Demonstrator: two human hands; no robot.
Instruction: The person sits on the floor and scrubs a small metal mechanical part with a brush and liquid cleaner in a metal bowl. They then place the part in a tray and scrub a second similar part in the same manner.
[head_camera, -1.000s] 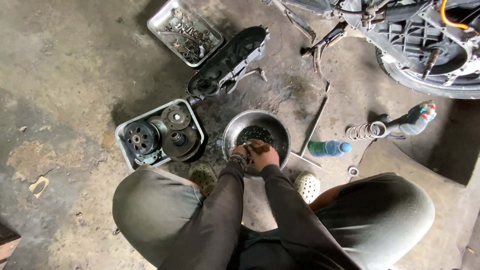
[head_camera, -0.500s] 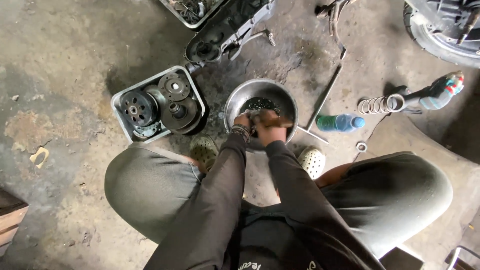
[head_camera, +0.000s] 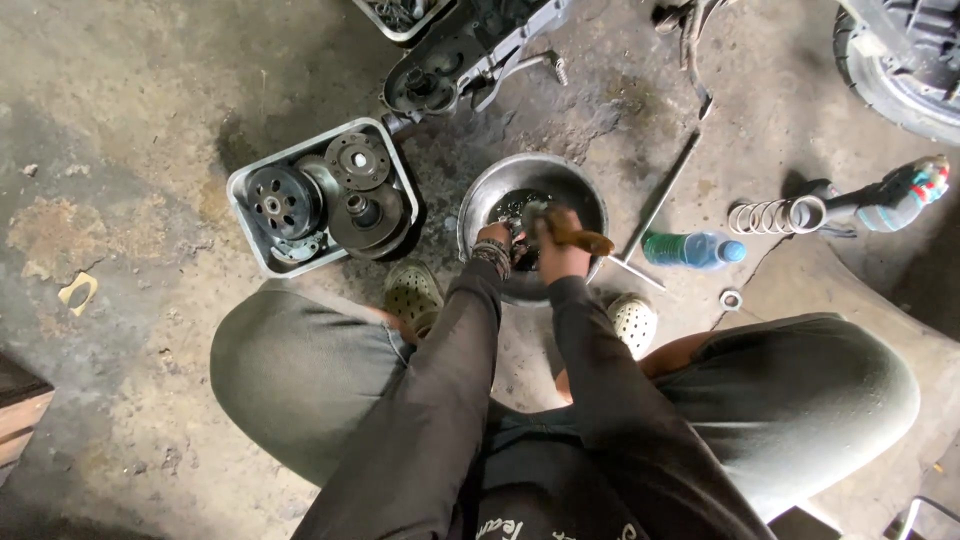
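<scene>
Both hands down in the steel bowl (head_camera: 590, 200) on the concrete floor (head_camera: 130, 150), between the person's shoes. Right hand (head_camera: 560, 250) clenched round a wood-handled brush (head_camera: 578, 238), handle sticking out twd the bowl's right rim; a sec ago that handle lay tucked under the hand, now it's swung out and angled down into the dark liquid. Left hand (head_camera: 495, 238) sits just beside it at the bowl's near-left wall, fingers curled on a small part (head_camera: 520, 225) – too small & dark to tell what kind. So the part is inside the bowl, held at the liquid, brush tip on it. Looks like scrubbing is under way, mid-stroke, not done.

Left of the bowl: grey tray (head_camera: 245, 190) w/ round clutch-type discs (head_camera: 280, 202). Right: green bottle (head_camera: 690, 250) lying flat, coil spring (head_camera: 775, 215) beyond, long metal rod (head_camera: 660, 195) angled off past the bowl's right edge.
</scene>
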